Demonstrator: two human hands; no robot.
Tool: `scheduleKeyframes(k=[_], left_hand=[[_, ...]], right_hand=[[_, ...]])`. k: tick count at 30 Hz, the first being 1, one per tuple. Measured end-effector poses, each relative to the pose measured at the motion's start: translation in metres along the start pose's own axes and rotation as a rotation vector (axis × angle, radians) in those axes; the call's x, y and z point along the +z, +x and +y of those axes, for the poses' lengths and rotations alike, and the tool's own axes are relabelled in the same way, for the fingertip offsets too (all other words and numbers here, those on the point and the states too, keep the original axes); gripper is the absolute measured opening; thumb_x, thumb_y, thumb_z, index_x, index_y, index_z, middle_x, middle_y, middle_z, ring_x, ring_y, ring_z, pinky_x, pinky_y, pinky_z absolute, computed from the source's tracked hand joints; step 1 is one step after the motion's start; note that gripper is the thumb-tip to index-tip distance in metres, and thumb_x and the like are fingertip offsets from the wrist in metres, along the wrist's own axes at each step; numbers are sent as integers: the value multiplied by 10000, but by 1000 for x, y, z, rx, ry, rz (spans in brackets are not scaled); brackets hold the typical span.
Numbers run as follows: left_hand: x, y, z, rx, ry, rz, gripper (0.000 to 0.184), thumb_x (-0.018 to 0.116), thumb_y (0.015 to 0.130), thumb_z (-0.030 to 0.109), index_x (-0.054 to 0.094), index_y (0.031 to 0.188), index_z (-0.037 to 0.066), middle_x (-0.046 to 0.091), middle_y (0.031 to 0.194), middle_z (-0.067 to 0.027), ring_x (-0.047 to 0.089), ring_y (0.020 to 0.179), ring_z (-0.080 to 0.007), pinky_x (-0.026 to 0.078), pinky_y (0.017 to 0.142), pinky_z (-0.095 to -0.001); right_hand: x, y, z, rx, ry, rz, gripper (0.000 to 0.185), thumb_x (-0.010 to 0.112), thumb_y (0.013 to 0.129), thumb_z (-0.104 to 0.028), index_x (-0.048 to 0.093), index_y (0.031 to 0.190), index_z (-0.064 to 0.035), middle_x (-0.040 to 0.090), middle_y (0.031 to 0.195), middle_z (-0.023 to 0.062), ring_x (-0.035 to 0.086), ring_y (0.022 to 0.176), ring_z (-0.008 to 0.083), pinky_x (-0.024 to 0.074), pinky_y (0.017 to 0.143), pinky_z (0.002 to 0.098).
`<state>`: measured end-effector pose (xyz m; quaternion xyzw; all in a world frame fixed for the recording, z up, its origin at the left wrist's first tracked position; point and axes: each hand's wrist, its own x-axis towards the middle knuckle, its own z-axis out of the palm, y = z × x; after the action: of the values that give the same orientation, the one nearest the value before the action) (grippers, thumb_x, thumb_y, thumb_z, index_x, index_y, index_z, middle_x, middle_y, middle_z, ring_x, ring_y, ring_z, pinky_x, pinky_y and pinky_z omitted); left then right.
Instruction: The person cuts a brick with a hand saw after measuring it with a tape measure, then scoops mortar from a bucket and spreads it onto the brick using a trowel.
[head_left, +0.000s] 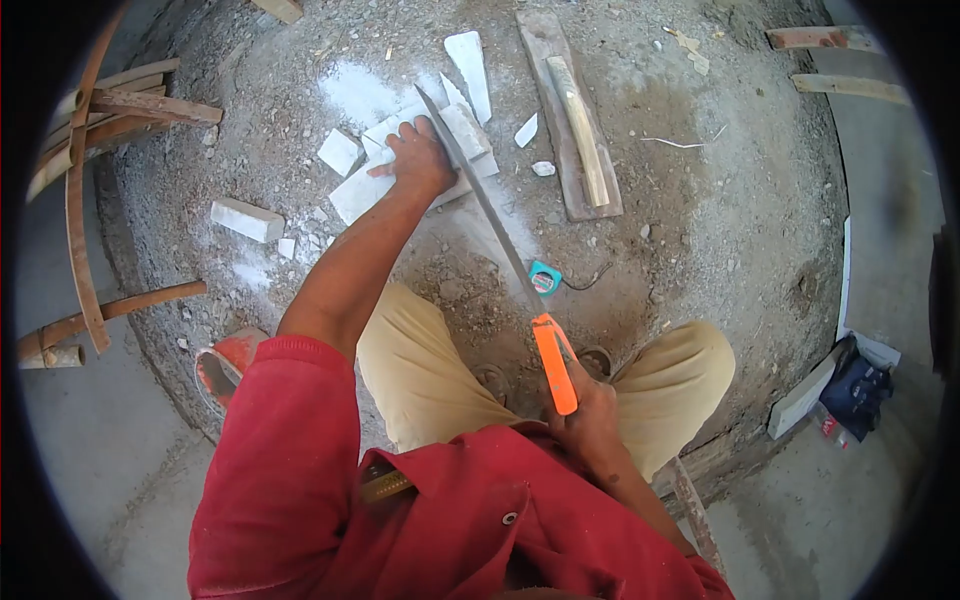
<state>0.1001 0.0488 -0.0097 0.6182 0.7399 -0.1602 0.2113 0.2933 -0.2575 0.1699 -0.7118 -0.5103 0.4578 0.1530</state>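
The handsaw point(502, 236) runs diagonally ahead of my body, its blade crossing the white slab point(352, 200) on the ground; I cannot tell whether the teeth bite into the material. My right hand point(590, 410) is closed around the orange handle, low near my lap, an arrangement that seems to align the forearm with the blade. My left hand point(418, 160) is placed palm down with fingers spread on the white pieces, just beside the blade, presumably to steady them; this position leaves little clearance from the cutting edge. A white block point(468, 130) lies on the opposite side of the blade, apparently limiting sideways movement there. Beyond it are a tapered white piece point(470, 75) and, to the right, a plank point(600, 200) carrying a wooden stick point(578, 130). The tape measure point(544, 278) sits just beside the blade near the handle and could obstruct a low stroke. Loose offcuts, including a long block point(247, 220), lie left of the slab on the rough, dusty ground.
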Motion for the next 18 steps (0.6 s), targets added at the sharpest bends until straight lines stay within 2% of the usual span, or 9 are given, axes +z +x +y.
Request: scheduleKeyframes(k=[2,4,7,9,11,14,16,18], left_hand=[[-1,-4,0,27,-16,-18,821,836,776,285,331,1389,79,377,1391,-167,349,1360,-434,263,951,-920],[-6,-6,4,23,-25,-13,823,836,776,292,331,1390,80,376,1394,-166,350,1359,-434,258,954,-920],[-3,-21,3,-7,-31,-54,822,838,776,301,333,1386,82,376,1395,-166,350,1360,-433,248,957,-921],[-22,2,12,-12,-59,-8,818,839,775,303,334,1380,84,376,1393,-165,348,1362,-433,242,956,-923],[-5,-4,4,1,-53,-24,829,847,767,311,329,1375,87,376,1383,-162,346,1355,-440,220,946,-936],[-2,-2,3,6,-45,-4,841,855,761,325,331,1374,85,381,1376,-160,352,1351,-437,236,941,-934],[-4,-5,6,14,-47,-3,853,866,751,337,337,1372,87,384,1379,-158,356,1355,-432,244,945,-930],[-3,-3,4,21,-47,7,859,875,742,338,341,1367,91,381,1383,-159,356,1354,-443,247,944,-930]], right_hand=[[26,68,-7,-73,-101,37,207,696,863,-187,588,984,-59,671,798,256,658,778,488,515,681,584],[48,134,-35,-144,-122,36,342,725,848,-152,617,1145,-24,684,840,241,656,790,479,521,685,574],[41,107,-11,-159,-85,78,347,728,845,-156,616,1145,-25,687,846,251,663,791,480,531,688,567],[19,44,-4,-28,-115,11,209,702,872,-200,574,949,-55,665,774,245,659,750,487,516,667,583],[0,-7,8,-38,-40,-7,203,704,877,-204,574,929,-56,658,757,240,657,727,483,520,647,571],[10,40,-4,-52,-59,-6,197,710,872,-199,577,912,-57,656,747,232,661,733,477,524,646,560],[40,121,-22,-177,-85,115,197,715,864,-190,574,911,-60,653,727,221,667,745,467,526,646,556],[37,126,-24,-205,-91,156,193,711,860,-182,572,918,-61,655,727,220,670,751,463,527,647,553]])
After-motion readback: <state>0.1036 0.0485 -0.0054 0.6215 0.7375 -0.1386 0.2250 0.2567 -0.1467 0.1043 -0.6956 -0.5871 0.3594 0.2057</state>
